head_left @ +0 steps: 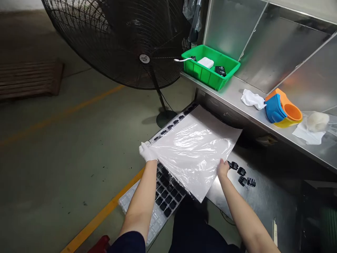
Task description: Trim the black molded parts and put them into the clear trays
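A large white sheet under glossy, wrinkled clear film (189,147) stretches between my two hands. My left hand (147,151), in a white glove, is closed on its left edge. My bare right hand (223,168) pinches the right edge, thumb on top. Below the sheet lies a clear plastic tray (155,223) with black parts (168,196) in its compartments, partly covered. More black parts show along the tray's far edge. Just right of my right hand, several loose black parts (241,171) lie on the metal table (265,207).
A green bin (210,82) with small items stands on the metal shelf (231,93). Farther along are a crumpled white cloth (252,99) and a blue, orange and yellow holder (283,110). A big black fan (126,38) stands ahead. A knife-like tool (275,232) lies lower right.
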### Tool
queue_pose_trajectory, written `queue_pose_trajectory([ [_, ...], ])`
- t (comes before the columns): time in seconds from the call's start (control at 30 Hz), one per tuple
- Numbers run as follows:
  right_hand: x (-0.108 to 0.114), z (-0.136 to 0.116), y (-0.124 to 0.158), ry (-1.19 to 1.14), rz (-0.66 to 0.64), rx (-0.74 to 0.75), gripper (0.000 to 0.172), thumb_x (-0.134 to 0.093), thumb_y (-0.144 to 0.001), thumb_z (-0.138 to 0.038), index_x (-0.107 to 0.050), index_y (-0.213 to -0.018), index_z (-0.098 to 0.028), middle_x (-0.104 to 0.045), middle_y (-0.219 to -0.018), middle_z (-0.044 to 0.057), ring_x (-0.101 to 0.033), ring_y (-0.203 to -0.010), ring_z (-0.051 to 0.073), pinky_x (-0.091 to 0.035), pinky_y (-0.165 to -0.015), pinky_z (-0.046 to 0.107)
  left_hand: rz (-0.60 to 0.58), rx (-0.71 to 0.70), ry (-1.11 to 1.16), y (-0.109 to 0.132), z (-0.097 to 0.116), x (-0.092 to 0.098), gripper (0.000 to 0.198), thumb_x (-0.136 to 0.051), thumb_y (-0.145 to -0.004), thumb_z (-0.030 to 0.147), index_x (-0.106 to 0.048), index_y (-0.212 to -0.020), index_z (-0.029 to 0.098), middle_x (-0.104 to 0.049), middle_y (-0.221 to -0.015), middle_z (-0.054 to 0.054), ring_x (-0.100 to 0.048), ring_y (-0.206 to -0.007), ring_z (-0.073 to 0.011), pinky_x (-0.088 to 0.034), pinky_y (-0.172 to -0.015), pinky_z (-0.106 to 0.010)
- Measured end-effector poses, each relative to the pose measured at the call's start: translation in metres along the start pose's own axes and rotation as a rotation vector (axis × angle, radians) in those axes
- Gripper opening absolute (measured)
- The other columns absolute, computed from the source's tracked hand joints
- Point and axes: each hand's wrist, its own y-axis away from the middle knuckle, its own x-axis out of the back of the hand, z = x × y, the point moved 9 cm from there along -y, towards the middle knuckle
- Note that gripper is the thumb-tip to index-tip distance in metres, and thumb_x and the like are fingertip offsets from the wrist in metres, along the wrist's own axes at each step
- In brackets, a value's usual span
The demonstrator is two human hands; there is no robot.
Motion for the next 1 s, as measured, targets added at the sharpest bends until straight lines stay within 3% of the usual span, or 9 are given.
queue_pose_trajectory([
  [0.23,-0.032,-0.001,-0.029,-0.024,0.168,-0.055,0.037,-0.069,-0.082,-0.047,-0.040,-0.077,-0.025,-0.036,-0.065,-0.008,-0.039,-0.065,0.012,-0.045,-0.064,0.026,0.031,0.058,0.058,-0.032,-0.015,-0.015,0.037,-0.049,-0.099,0.057,-0.044,-0.087,0.022,-0.053,-0.087,-0.001,-0.056,-0.079,-0.0144,-0.052,-0.080,-0.032],
  [0.33,-0.042,0.000,-0.039,-0.044,0.235,-0.094,0.036,-0.069,-0.081,-0.041,-0.037,-0.075,-0.026,-0.030,-0.064,-0.009,-0.033,-0.063,0.012,-0.042,-0.060,0.026,0.060,0.083,0.005,-0.045,-0.019,-0.010,0.032,-0.050,-0.101,0.049,-0.045,-0.088,0.021,-0.050,-0.085,0.000,-0.054,-0.075,-0.0130,-0.050,-0.075,-0.029],
  [0.47,-0.046,0.001,-0.045,-0.071,0.297,-0.132,0.034,-0.070,-0.079,-0.038,-0.039,-0.073,-0.026,-0.031,-0.064,-0.008,-0.031,-0.062,0.012,-0.041,-0.058,0.027,0.017,0.044,-0.110,-0.053,0.003,0.009,0.033,-0.057,-0.102,0.048,-0.058,-0.100,0.016,-0.058,-0.090,-0.002,-0.057,-0.076,-0.0139,-0.051,-0.071,-0.030],
  [0.57,-0.046,0.002,-0.046,-0.094,0.319,-0.143,0.031,-0.072,-0.077,-0.037,-0.043,-0.074,-0.025,-0.037,-0.065,-0.007,-0.036,-0.062,0.012,-0.043,-0.059,0.028,-0.085,-0.039,-0.199,-0.048,0.030,0.011,0.036,-0.060,-0.102,0.048,-0.063,-0.116,0.015,-0.064,-0.106,-0.006,-0.063,-0.089,-0.0180,-0.056,-0.080,-0.036],
  [0.63,-0.046,0.003,-0.046,-0.103,0.327,-0.148,0.028,-0.072,-0.077,-0.037,-0.047,-0.077,-0.024,-0.042,-0.067,-0.006,-0.040,-0.063,0.012,-0.046,-0.061,0.029,-0.175,-0.096,-0.261,-0.036,0.041,-0.004,0.036,-0.060,-0.102,0.045,-0.063,-0.124,0.016,-0.065,-0.118,-0.009,-0.065,-0.100,-0.0215,-0.056,-0.089,-0.041],
  [0.7,-0.045,0.003,-0.046,-0.103,0.335,-0.151,0.025,-0.070,-0.079,-0.038,-0.050,-0.081,-0.023,-0.046,-0.068,-0.004,-0.044,-0.065,0.014,-0.047,-0.062,0.030,-0.284,-0.146,-0.331,-0.017,0.042,-0.034,0.036,-0.062,-0.102,0.043,-0.063,-0.128,0.018,-0.063,-0.129,-0.011,-0.064,-0.111,-0.0245,-0.055,-0.097,-0.046],
  [0.87,-0.047,0.002,-0.046,-0.082,0.306,-0.154,0.029,-0.068,-0.079,-0.043,-0.049,-0.084,-0.022,-0.049,-0.066,-0.003,-0.046,-0.064,0.014,-0.046,-0.059,0.030,-0.573,-0.217,-0.542,0.042,0.018,-0.117,0.041,-0.068,-0.099,0.039,-0.064,-0.135,0.021,-0.058,-0.146,-0.013,-0.056,-0.133,-0.0307,-0.048,-0.112,-0.054],
  [0.93,-0.048,0.001,-0.048,-0.069,0.265,-0.161,0.031,-0.071,-0.075,-0.043,-0.049,-0.084,-0.023,-0.048,-0.065,-0.005,-0.046,-0.062,0.013,-0.046,-0.057,0.028,-0.652,-0.235,-0.633,0.060,0.010,-0.133,0.046,-0.070,-0.098,0.039,-0.062,-0.139,0.020,-0.056,-0.148,-0.014,-0.054,-0.136,-0.0327,-0.047,-0.113,-0.057],
  [1.0,-0.048,-0.001,-0.051,-0.058,0.201,-0.169,0.033,-0.073,-0.071,-0.042,-0.050,-0.085,-0.023,-0.050,-0.065,-0.006,-0.048,-0.061,0.013,-0.046,-0.056,0.027,-0.703,-0.252,-0.720,0.073,0.006,-0.137,0.048,-0.068,-0.099,0.039,-0.059,-0.142,0.019,-0.055,-0.149,-0.015,-0.055,-0.135,-0.0321,-0.047,-0.112,-0.058],
])
